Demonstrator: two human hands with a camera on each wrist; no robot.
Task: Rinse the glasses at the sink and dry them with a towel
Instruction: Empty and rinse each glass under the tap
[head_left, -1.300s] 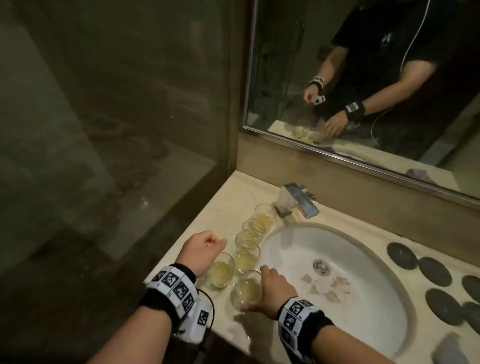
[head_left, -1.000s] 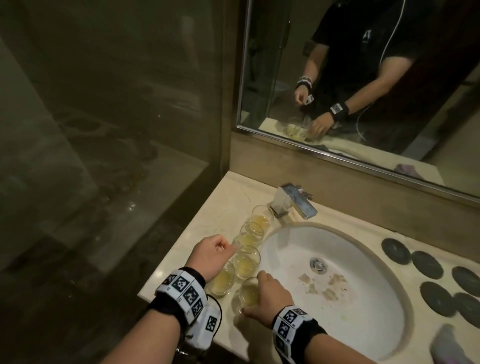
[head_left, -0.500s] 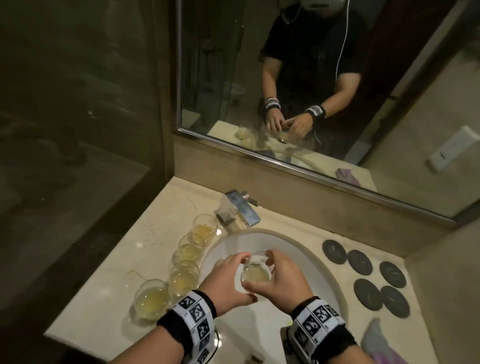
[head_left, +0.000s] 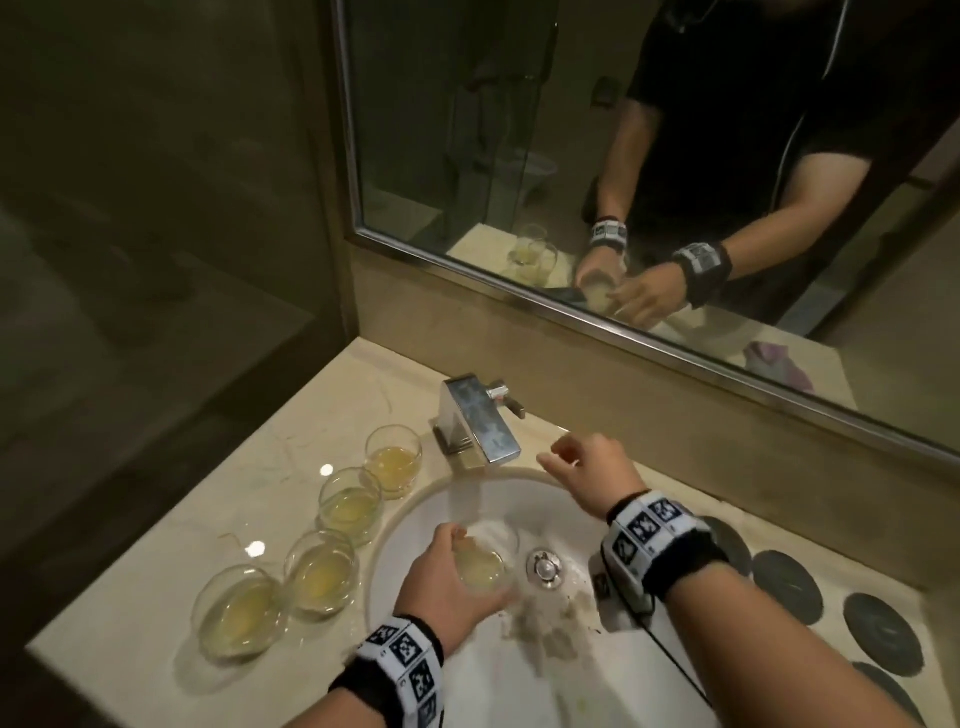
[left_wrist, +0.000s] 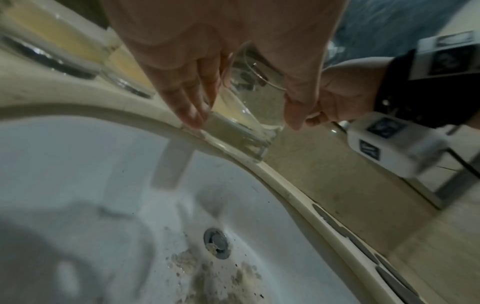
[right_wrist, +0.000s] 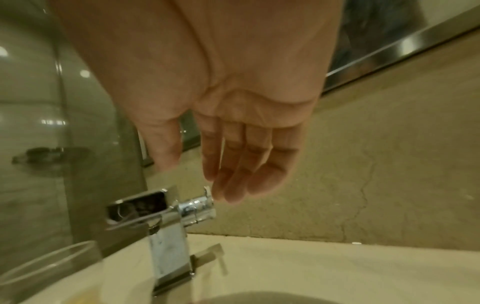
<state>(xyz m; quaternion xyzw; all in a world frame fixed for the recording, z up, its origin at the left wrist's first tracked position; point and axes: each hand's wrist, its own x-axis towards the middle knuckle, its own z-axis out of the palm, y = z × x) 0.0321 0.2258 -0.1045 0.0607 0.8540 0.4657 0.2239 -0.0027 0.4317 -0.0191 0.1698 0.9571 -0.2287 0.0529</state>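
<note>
- Both hands held the glass half a second ago — now only the left hand (head_left: 441, 582) grips the glass (head_left: 480, 564), fingers curled round it, over the sink (head_left: 519, 675) basin, near the drain (head_left: 544, 566).
- Four glasses (head_left: 322, 571) of yellow liquid line the counter, left.
- Farther back, the right hand (head_left: 587, 475) — fingers loose, holding nothing — nears the faucet (head_left: 480, 421) handle; a hard jet could splash or loosen the one-handed hold.

Dark coasters (head_left: 787, 586) (right of basin)

No readable text anywhere — wristbands (head_left: 402, 662) bear only coded squares.
</note>
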